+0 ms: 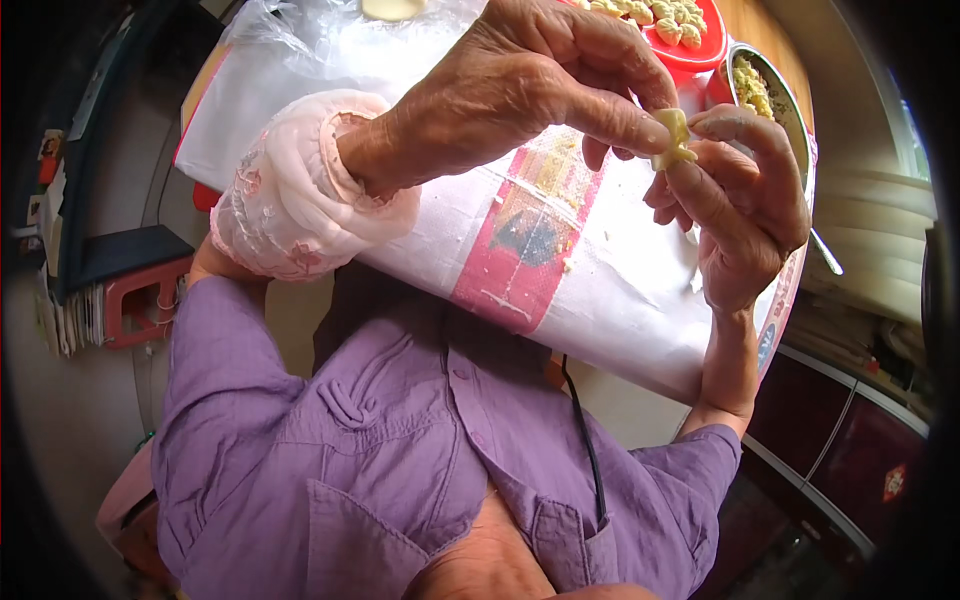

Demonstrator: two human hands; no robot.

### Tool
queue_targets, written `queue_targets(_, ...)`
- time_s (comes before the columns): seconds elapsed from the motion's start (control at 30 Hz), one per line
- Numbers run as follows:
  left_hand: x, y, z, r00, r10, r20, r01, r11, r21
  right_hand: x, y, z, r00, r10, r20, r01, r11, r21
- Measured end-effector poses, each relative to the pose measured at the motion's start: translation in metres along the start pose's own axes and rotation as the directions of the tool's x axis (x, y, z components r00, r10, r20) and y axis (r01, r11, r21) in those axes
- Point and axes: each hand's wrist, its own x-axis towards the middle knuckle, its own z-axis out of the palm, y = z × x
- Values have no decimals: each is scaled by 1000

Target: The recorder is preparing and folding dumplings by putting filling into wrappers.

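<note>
Between the fingertips of both hands is a small piece of pale yellow dough (673, 140), pinched and folded, above the right part of the table. My left hand (525, 90), with a pink sheer sleeve cover at its wrist, grips the dough's left side between thumb and forefinger. From the right, my right hand (739, 187) pinches its lower edge with the thumb, the forefinger near its top. Just behind, a red plate (705, 56) carries several small shaped dough pieces (679, 22). Beside it a metal bowl (787, 97) holds a crumbly yellow-green filling (752, 88).
A white woven sheet (420, 247) with a pink printed band covers the table, with crumbs on the band. Clear plastic film (300, 37) and a round pale dough piece (393, 7) are at the far left. A metal handle (826, 253) sticks out past the right edge.
</note>
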Motion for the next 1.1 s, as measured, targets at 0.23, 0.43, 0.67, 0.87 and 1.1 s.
queue_targets(0.23, 1, 1, 2, 998, -43, 36, 45, 996, -82, -1, 4, -6, 1000, -1, -18, 1, 1000, 28)
queue_targets(0.43, 3, -6, -6, 993, -115, -24, 116, 992, 45, -2, -4, 0, 997, 71, -35, -67, 994, 87)
queue_targets(0.67, 6, 7, -1, 890, 326, 320, -451, 731, 511, 1, -4, 1, 1000, 3, 17, -3, 999, 43)
queue_targets(0.87, -1, -2, -1, 999, -13, 38, 17, 993, -121, -2, 0, 1, 999, -44, -8, 44, 999, 14)
queue_targets(1.1, 2, 4, 0, 999, -48, -12, 48, 998, -48, 0, -7, -1, 999, 42, 18, -43, 998, 53)
